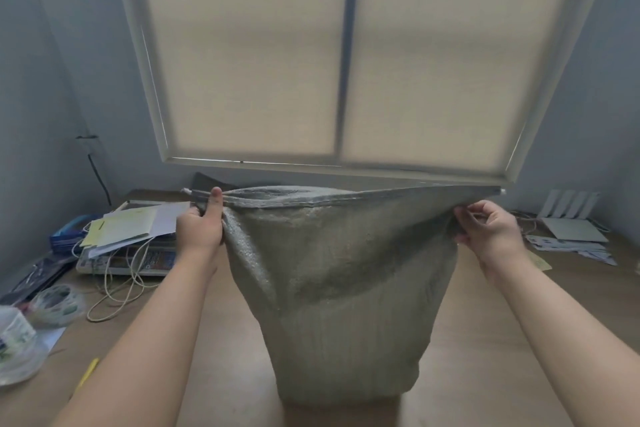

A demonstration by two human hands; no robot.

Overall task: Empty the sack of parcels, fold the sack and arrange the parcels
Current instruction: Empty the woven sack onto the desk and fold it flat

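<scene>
A grey woven sack (346, 288) hangs over the middle of the wooden counter (485, 340), its base at or just above the surface and its mouth stretched wide. At 9 o'clock of the sack the left hand (200, 224) grips the hem, fingers curled and thumb up; at 3 o'clock the right hand (491, 229) pinches the opposite corner. The cloth looks soft, light and limp, best taken by its stitched hem. No parcels show. Print on the papers (131, 229) at 9 o'clock is too blurred to read.

sack (341, 291) stands mid-table (502, 374); papers (131, 225) left, router (571, 218) right.
</scene>
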